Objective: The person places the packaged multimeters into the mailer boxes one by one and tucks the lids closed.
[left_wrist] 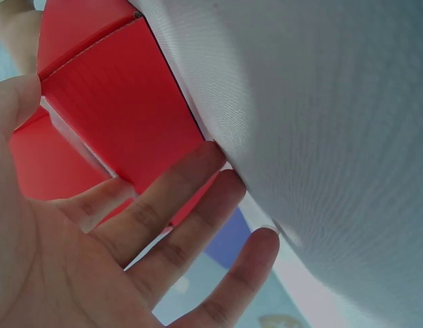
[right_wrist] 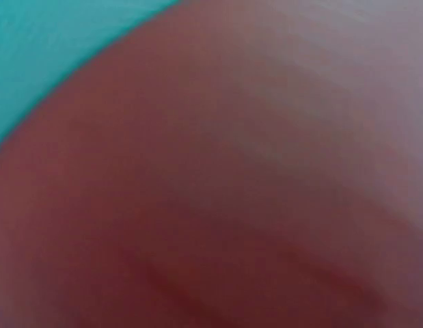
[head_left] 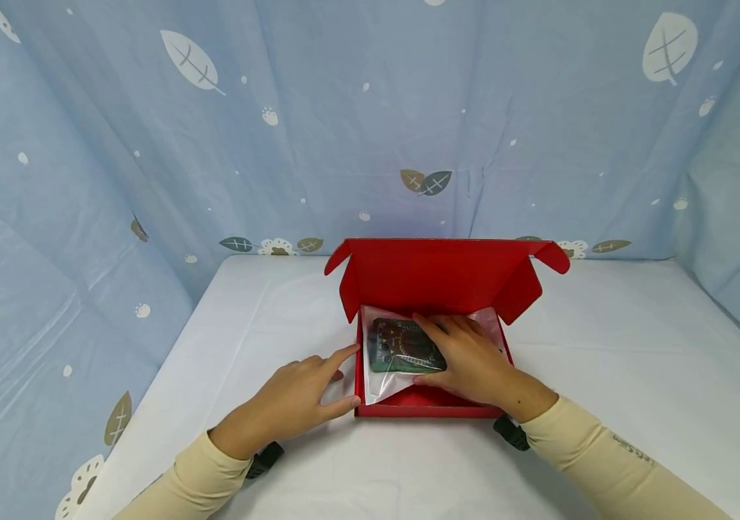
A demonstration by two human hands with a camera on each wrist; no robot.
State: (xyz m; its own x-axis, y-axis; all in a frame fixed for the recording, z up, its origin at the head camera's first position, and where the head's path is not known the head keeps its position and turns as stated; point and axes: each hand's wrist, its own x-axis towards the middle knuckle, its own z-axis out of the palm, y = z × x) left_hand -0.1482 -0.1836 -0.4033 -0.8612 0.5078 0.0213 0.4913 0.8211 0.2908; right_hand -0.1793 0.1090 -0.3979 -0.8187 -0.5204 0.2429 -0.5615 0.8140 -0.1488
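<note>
An open red cardboard box (head_left: 431, 412) stands on the table with its lid raised at the back. Inside lies a clear plastic bag (head_left: 379, 390) holding a dark circuit board (head_left: 402, 347) with a green edge. My right hand (head_left: 474, 361) spans the bagged board, thumb at its near edge and fingers curled over its far side. That hand hides the board's right part; the right wrist view is a blur of skin. My left hand (head_left: 301, 397) touches the box's left side with fingers spread; in the left wrist view the fingers (left_wrist: 173, 188) lie along the red wall.
A white cloth (head_left: 266, 325) covers the table. Behind and to the sides hangs a blue curtain (head_left: 344, 130) with leaf prints. The box's lid (head_left: 435, 271) spreads its side flaps outward. Dark straps (head_left: 264, 460) sit at both wrists.
</note>
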